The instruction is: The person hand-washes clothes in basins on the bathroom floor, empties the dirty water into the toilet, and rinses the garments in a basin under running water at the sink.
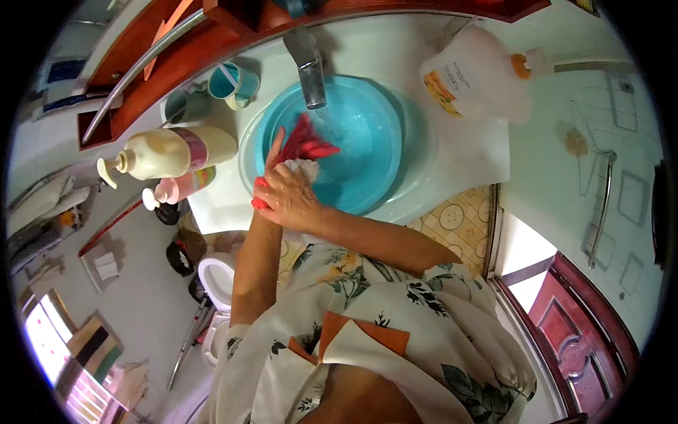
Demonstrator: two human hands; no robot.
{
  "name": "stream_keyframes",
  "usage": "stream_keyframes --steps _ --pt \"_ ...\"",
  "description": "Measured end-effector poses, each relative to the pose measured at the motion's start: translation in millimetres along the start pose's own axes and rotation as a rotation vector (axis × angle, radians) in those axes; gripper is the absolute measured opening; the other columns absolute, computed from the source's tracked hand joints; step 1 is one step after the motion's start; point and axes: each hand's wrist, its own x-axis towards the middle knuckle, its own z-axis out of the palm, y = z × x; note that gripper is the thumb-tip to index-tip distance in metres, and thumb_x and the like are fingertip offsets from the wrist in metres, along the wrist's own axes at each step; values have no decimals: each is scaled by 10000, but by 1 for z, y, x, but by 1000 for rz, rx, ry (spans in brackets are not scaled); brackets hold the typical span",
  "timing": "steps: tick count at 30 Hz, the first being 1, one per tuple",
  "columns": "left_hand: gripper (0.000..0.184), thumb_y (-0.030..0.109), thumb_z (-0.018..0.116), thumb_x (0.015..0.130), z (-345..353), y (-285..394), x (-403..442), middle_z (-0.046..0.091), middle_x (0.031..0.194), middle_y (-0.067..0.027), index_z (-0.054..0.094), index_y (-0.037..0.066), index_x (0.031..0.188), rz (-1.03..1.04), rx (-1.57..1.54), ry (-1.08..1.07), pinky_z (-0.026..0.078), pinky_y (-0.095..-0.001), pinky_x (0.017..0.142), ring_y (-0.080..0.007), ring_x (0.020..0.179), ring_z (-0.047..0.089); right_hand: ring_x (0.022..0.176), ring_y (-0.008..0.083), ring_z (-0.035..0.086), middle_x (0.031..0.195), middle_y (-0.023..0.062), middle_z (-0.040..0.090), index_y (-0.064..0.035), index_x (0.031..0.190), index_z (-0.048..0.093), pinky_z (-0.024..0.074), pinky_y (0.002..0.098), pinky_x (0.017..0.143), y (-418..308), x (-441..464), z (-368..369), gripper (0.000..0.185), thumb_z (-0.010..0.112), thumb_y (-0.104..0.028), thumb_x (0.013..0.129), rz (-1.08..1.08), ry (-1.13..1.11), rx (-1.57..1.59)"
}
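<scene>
A wet red cloth [305,141] with a white part [304,168] hangs over the left side of a blue basin [385,116]. My right hand [293,200] lies across my left one, its fingers wrapped round the bunched cloth. Beneath it, my left hand [274,152] shows mainly one finger stretched along the cloth; its other fingers and palm are hidden. A bit of red cloth sticks out by the left wrist. Water runs from the metal faucet [309,71] into the basin, close beside the cloth.
The basin sits in a white sink counter [466,155]. At left stand a cream pump bottle [162,152], a pink pump bottle [185,187] and a blue cup [244,81]. A large clear jug [473,74] is at right. A toilet [215,283] lies lower left.
</scene>
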Motion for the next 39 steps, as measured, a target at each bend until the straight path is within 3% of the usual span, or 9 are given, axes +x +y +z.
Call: stream_keyframes --steps 4,9,11,15,20,28,32,37,39 --pt "441 350 417 902 -11 -11 16 521 1178 -105 444 38 1212 -8 -232 -138 391 -360 948 -213 1065 506 780 259 515 795 71 524 -121 734 588 439 379 642 22 15 -9 217 688 -279 624 -355 82 -71" --pt "424 284 562 851 -36 -29 24 538 1141 -115 452 48 1186 64 -452 -532 432 -336 900 -224 1009 540 696 301 561 771 96 578 -87 747 595 462 405 609 72 40 -11 196 641 -276 723 257 90 24" --pt "256 264 495 890 -33 -24 13 605 939 -77 556 33 982 36 97 457 481 -299 771 -197 823 585 705 317 568 797 105 595 -76 760 594 463 416 619 92 33 -22 194 624 -267 748 571 67 128" --pt "201 219 560 869 -21 -21 14 610 794 -41 594 36 795 382 377 553 449 -250 607 -107 645 528 974 333 522 995 167 584 -35 857 551 419 448 792 115 13 -54 201 580 -221 787 421 -81 -17" --pt "251 236 640 805 -93 -34 20 603 783 -83 602 -9 845 225 1053 530 434 -257 651 -140 697 533 1089 370 442 1144 201 492 -13 908 554 335 445 944 142 -27 -64 211 628 -120 741 168 -147 -312" --pt "561 397 573 800 -24 -19 27 456 1251 -89 422 107 1256 -24 659 578 408 -411 877 -227 1123 449 1083 367 459 1138 230 487 -79 1209 437 412 428 886 148 -19 -15 628 703 -169 648 1097 -195 -353" --pt "529 549 442 833 -40 -8 45 459 1270 -56 430 237 1260 -369 238 463 397 -465 894 -248 1136 457 980 326 520 941 166 598 -65 1045 555 374 441 896 135 -12 15 455 701 -177 628 805 -211 99" --pt "505 417 482 866 -58 1 23 559 1052 -140 433 82 1240 -420 -278 51 486 -391 797 -258 855 583 972 348 452 1049 118 505 -94 998 568 366 467 847 8 -9 -17 363 658 -94 646 301 -94 -153" --pt "443 216 494 890 -53 -10 -3 559 1014 -137 381 89 1299 114 81 48 490 -352 795 -251 840 575 954 319 423 1030 76 452 -114 961 572 362 447 832 -14 -12 -25 323 664 -117 652 140 -41 -137"
